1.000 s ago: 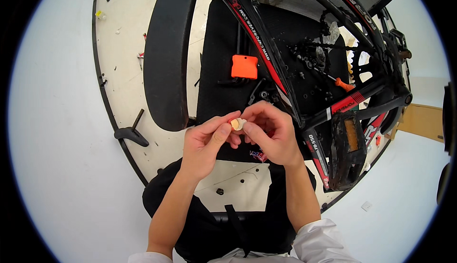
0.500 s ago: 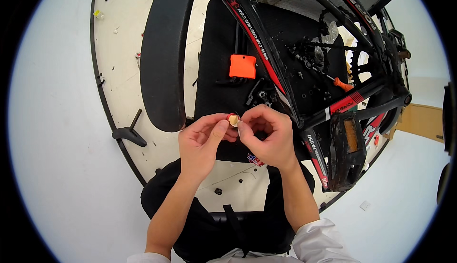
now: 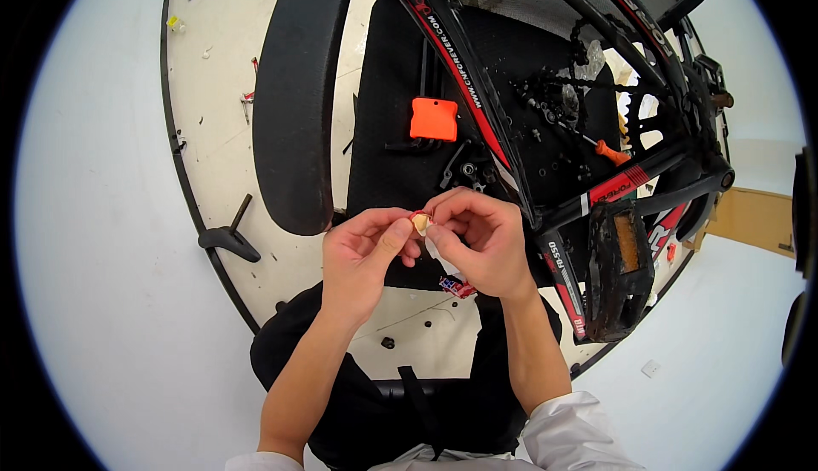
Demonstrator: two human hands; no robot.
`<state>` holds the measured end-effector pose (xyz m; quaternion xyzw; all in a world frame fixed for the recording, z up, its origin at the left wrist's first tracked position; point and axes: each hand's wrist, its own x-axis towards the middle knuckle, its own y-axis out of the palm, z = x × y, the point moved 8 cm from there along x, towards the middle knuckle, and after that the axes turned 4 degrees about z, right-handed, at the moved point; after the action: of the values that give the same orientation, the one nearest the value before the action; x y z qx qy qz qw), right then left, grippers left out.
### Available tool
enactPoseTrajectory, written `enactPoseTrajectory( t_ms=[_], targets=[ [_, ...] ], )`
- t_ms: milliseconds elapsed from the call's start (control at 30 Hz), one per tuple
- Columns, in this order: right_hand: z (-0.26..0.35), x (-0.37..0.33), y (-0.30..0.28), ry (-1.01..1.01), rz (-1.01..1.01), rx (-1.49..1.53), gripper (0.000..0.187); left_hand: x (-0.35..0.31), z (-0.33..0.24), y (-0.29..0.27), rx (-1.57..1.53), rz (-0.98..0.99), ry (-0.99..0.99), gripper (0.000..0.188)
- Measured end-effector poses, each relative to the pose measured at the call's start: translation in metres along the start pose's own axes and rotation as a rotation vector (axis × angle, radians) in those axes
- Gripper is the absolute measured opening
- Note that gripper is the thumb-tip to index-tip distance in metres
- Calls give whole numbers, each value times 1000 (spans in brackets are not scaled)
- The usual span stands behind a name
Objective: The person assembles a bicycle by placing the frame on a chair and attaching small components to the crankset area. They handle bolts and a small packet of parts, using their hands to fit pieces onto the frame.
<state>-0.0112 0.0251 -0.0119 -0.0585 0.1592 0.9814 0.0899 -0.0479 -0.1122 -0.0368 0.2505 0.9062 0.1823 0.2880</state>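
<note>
In front of my lap, both hands meet at a small piece (image 3: 420,222) with a cream face and a red edge; its exact kind is too small to tell. My left hand (image 3: 362,254) pinches it between thumb and fingertips. From the other side, the thumb and forefinger of my right hand (image 3: 477,236) close on its edge. A white strip shows just under the right fingertips. Below my right hand is a crumpled red and blue printed packet (image 3: 457,286), partly hidden by that hand.
A black chair seat (image 3: 383,173) bears an orange block (image 3: 434,119), hex keys and small metal parts. Across it leans a black and red bicycle frame (image 3: 486,121) with a pedal (image 3: 622,266). An orange-handled screwdriver (image 3: 612,153) lies beyond. A black padded armrest (image 3: 294,104) stands left.
My fingers have shifted slightly on the small piece, which has turned a little. More of the white strip now shows beneath my right fingertips.
</note>
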Motion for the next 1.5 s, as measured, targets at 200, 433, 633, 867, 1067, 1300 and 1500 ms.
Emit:
enactPoseTrajectory(
  t_ms=[200, 433, 633, 867, 1067, 1300, 1500],
  targets=[
    [-1, 0, -1, 12, 31, 38, 8, -2, 3, 0, -36, -8, -11, 18],
    [-7, -2, -1, 66, 46, 83, 8, -4, 4, -3, -16, -57, 8, 18],
    [-7, -2, 5, 38, 80, 59, 8, -6, -4, 6, 140, -69, 135, 15],
    [3, -8, 8, 98, 46, 101, 29, -12, -7, 8, 69, -54, 34, 15],
    [26, -37, 23, 136, 184, 130, 36, -49, -36, 22, 138, 89, 43, 7],
    [49, -55, 34, -176, 261, 429, 19, -76, -49, 40, 21, 387, 223, 12],
    [50, -46, 31, -177, 183, 521, 16, -68, -47, 45, -43, 411, 167, 14]
  ],
)
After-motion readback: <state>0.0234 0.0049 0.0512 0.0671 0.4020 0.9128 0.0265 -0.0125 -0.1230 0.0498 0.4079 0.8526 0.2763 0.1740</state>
